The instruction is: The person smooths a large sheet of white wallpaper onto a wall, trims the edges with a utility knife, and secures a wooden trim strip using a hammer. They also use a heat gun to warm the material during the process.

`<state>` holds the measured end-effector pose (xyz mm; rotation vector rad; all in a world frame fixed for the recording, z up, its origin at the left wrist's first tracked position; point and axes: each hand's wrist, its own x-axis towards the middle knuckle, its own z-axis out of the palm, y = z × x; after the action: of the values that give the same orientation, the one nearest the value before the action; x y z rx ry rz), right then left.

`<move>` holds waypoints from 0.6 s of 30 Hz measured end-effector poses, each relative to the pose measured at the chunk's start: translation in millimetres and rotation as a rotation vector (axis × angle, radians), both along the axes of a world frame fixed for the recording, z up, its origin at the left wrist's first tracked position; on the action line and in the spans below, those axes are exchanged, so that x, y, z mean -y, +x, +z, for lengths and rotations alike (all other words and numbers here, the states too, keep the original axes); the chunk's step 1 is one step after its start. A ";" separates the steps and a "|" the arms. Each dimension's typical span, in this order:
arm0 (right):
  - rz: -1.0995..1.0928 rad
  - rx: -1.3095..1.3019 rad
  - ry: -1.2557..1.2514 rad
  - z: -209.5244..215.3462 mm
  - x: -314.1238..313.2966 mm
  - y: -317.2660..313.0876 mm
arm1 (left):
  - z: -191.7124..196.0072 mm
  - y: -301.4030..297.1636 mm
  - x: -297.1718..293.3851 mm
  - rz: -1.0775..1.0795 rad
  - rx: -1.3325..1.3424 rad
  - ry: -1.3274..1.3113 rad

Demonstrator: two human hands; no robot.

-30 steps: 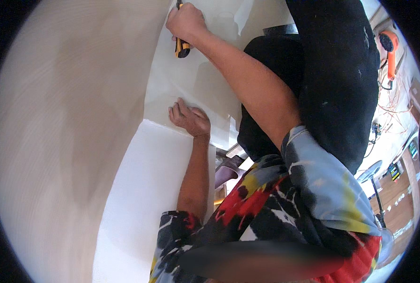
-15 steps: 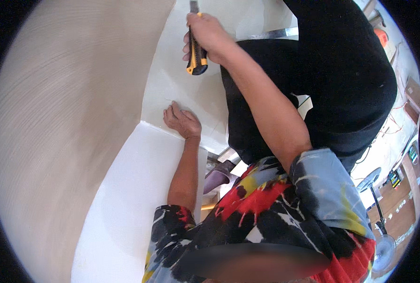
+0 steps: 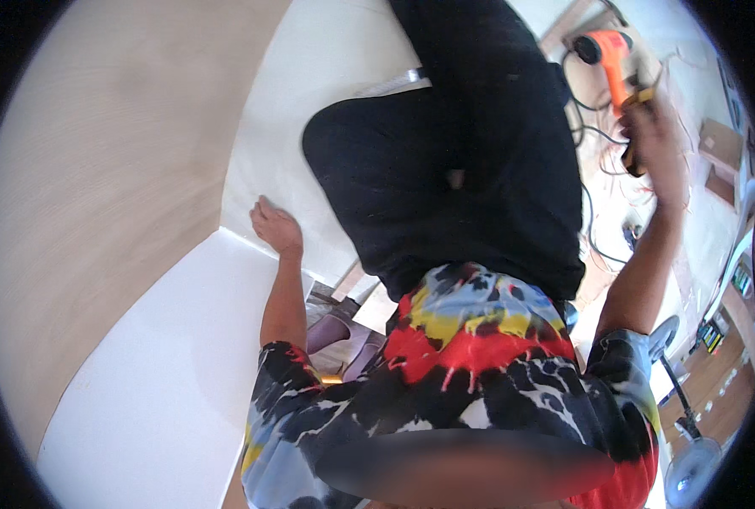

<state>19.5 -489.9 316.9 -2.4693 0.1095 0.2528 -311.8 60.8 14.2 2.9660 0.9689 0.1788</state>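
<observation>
My left hand (image 3: 276, 228) rests on a white panel (image 3: 263, 136), near the seam where it meets a wood-toned sheet and another white panel. Its fingers lie stretched out with nothing in them. Far out to the right, my right hand (image 3: 661, 153) is closed around a black and yellow utility knife (image 3: 643, 96). Motion blurs this hand, and the knife's blade cannot be made out. Right beside the knife is an orange heat gun (image 3: 615, 68) with a dark nozzle; whether they touch is unclear.
A wood-toned sheet (image 3: 131, 153) fills the left side, with a smooth white panel (image 3: 157, 356) below it. A metal strip (image 3: 394, 82) lies by my knee. At right are dark cables (image 3: 593, 212), a small brown box (image 3: 721, 142) and a standing fan (image 3: 691, 471).
My right hand has swung from above the white panel far to the right with the utility knife, beside the heat gun. My body has turned; my left hand stays on the panel.
</observation>
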 end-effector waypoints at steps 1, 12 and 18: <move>0.071 -0.062 -0.279 -28.1 24.1 -12.5 | -8.5 0.7 -2.4 0.080 0.022 -0.033; 0.222 -0.408 -0.644 -138.7 155.0 -71.4 | 5.3 -38.6 52.5 0.460 0.354 -1.198; 0.073 0.138 -0.525 -139.4 119.6 104.8 | 89.3 -60.1 35.7 0.779 0.589 -1.633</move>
<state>124.3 -609.5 177.6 -3.0075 0.0282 0.0879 -372.0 25.1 103.5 0.9423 1.1776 0.1290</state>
